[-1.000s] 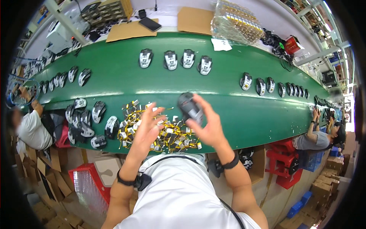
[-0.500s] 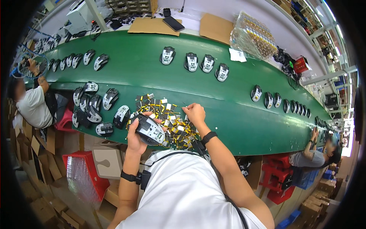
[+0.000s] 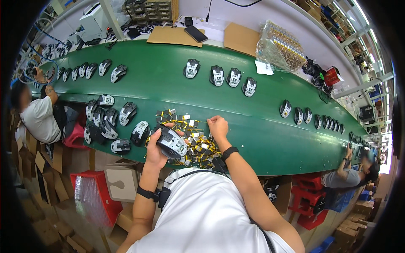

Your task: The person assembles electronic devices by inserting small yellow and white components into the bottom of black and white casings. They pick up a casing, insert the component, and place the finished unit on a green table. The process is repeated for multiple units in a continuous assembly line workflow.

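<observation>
So the big thing here is the long green conveyor counter (image 3: 177, 90) curving across the whole shot, with rows of black-and-silver computer mice riding on it: a group of four mice (image 3: 220, 76) up top in the middle, a bunched cluster of mice (image 3: 110, 122) at the near left edge, and more strung out toward both ends.

Right in front of the person there's a messy pile of small silver parts with yellow wires (image 3: 192, 137) (they look like little battery or board modules, hard to tell). The right hand (image 3: 217, 127) is down in that pile with the fingers pressed together, looks like it's pinching one piece, but I can't tell for sure. The left hand (image 3: 157, 148) has its grip wrapped around one black-and-silver mouse (image 3: 172, 142), held just above the near edge of the counter, underside tilted up.

My take on doing this well: pull a single piece free so its wire doesn't drag the neighbours along, and keep the mouse steady and open side up.

In the way: tangled wires mostly, plus that crowded cluster by the left elbow. Co-workers sit at the far left (image 3: 37, 116) and far right (image 3: 350, 175), well apart.
</observation>
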Action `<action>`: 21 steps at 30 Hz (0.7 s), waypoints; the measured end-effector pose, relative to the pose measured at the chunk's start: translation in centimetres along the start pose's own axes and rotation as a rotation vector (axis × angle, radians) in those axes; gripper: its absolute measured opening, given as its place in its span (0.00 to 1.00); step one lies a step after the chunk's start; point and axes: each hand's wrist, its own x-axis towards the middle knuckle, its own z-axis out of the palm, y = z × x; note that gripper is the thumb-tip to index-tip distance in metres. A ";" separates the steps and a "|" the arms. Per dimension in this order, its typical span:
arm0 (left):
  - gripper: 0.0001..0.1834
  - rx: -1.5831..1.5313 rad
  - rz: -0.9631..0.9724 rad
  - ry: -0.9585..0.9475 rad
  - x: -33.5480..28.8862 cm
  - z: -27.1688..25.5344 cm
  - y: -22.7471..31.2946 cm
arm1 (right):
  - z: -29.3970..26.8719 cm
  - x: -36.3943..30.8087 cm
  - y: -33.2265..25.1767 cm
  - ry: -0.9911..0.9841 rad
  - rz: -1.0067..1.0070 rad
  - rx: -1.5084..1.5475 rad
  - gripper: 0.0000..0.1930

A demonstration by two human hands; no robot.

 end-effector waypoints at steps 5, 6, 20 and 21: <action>0.28 -0.012 0.013 -0.015 -0.1 0.4 0.2 | 0.8 -0.1 0.7 -0.019 -0.132 -0.020 0.13; 0.28 -0.009 0.018 -0.022 0.0 0.5 0.2 | 0.8 0.0 1.3 0.025 -0.178 -0.003 0.13; 0.25 -0.024 0.007 -0.048 -0.5 0.0 0.2 | 2.0 1.1 -0.4 -0.001 -0.071 0.001 0.15; 0.25 -0.026 0.023 -0.043 -0.7 -0.2 0.3 | 2.1 0.9 -0.6 -0.017 -0.119 0.108 0.14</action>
